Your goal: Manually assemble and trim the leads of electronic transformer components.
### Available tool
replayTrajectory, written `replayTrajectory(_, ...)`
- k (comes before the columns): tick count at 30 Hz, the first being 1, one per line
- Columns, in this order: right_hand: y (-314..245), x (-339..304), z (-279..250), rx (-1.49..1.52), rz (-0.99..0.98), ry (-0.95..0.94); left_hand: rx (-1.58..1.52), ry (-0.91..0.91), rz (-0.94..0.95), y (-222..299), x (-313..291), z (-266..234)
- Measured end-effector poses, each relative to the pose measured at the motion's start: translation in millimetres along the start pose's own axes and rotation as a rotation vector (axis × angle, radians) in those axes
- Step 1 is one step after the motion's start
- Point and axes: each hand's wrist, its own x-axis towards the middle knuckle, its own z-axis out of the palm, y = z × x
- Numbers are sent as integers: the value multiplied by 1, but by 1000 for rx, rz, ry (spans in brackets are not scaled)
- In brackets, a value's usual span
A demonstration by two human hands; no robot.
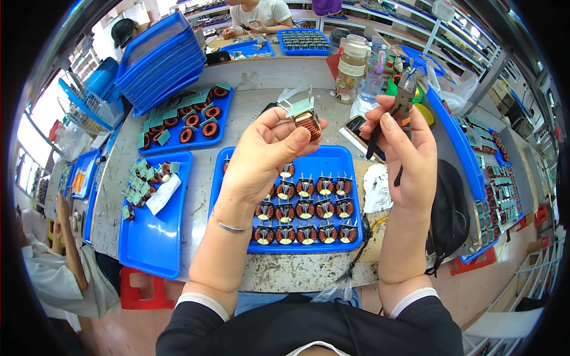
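Observation:
Between the thumb and fingers of my left hand (274, 139) is a toroidal coil (307, 121), copper-wound, with a pale green board on top and wire leads sticking up. My right hand (409, 139) grips a pair of pliers (406, 95) by dark and orange handles, jaws upward, apart from the coil. Both hands are raised above a blue tray (351, 155) in which several similar coils (306, 210) stand in rows; my left hand and forearm hide part of its left side.
On the left, one blue tray (157, 231) holds green-board coils and a paper slip; another tray (205, 137) lies beyond, near stacked blue trays (157, 65). Bottles (351, 65), a phone (358, 126) and a black bag (452, 207) sit rightward. Other people (261, 15) work nearby.

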Motion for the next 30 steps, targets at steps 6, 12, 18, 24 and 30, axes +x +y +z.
replayTrajectory(6,-1,1,-2,4,4,5,136,64,92,0,5,-6)
replayTrajectory(12,-1,2,-3,9,-3,-8,281,171,68,-5,9,-14)
replayTrajectory(18,-3,1,-5,6,-4,1,389,226,64,-6,10,-11)
replayTrajectory(24,0,2,-4,8,-3,-10,428,263,70,-5,10,-15)
replayTrajectory(30,-1,2,-1,17,1,-12,476,282,115,-3,10,-13)
